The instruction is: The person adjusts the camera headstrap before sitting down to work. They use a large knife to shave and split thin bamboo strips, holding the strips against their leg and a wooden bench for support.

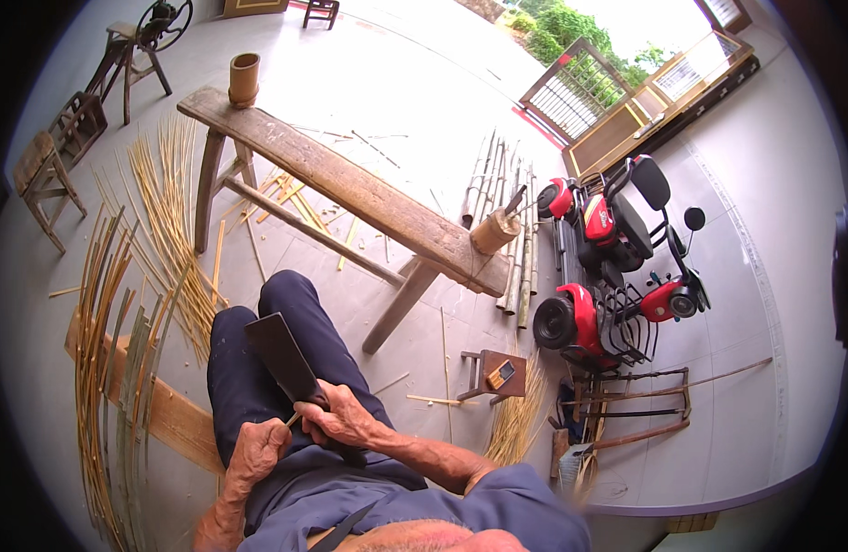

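My right hand (338,414) is closed on a broad, dark-bladed knife (282,355), whose blade points up and to the left above my thighs. Close beside it, my left hand (258,448) grips a thin bamboo strip (293,419). The strip's end runs to the base of the knife at my right fingers, and most of its length is hidden. On my left, long split bamboo strips (96,331) lie across a wooden plank or bench (179,421). Another spread of thin strips (169,207) rests on the floor past them.
A long wooden bench (348,190) stands ahead, bearing bamboo cups (243,79) at its ends. Bamboo poles (524,255) and scraps lie on the floor. To the right are a small stool (512,362) with a phone (501,374) on it and a red mobility scooter (583,317).
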A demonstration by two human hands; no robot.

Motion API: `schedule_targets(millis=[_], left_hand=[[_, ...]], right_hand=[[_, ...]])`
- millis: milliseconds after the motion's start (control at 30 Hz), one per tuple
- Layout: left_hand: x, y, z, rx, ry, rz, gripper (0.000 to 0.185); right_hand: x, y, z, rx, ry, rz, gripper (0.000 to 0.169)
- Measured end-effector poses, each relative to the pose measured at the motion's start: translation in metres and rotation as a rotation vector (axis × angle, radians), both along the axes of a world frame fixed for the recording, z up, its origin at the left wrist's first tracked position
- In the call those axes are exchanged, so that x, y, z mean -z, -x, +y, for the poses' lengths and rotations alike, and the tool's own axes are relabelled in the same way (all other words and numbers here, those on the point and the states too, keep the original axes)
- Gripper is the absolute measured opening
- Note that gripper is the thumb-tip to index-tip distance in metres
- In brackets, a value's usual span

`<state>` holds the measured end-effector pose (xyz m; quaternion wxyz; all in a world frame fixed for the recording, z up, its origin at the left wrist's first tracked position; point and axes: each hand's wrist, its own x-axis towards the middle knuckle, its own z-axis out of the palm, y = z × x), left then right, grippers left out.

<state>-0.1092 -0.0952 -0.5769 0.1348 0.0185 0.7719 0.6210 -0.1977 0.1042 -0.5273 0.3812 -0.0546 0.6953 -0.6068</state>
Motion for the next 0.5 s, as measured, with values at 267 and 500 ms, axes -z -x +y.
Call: schedule_targets(millis=[267, 500], left_hand=[[-0.023, 0.013, 0.017, -0.045, -0.074, 0.007, 0.053], [-0.025, 0.016, 0.028, -0.079, -0.063, 0.055, 0.050]], right_hand=[[0.011, -0.004, 0.005, 0.014, 0.088, 0.050, 0.025], [0.019, -0.010, 0.003, -0.060, 0.017, 0.162, 0.031]])
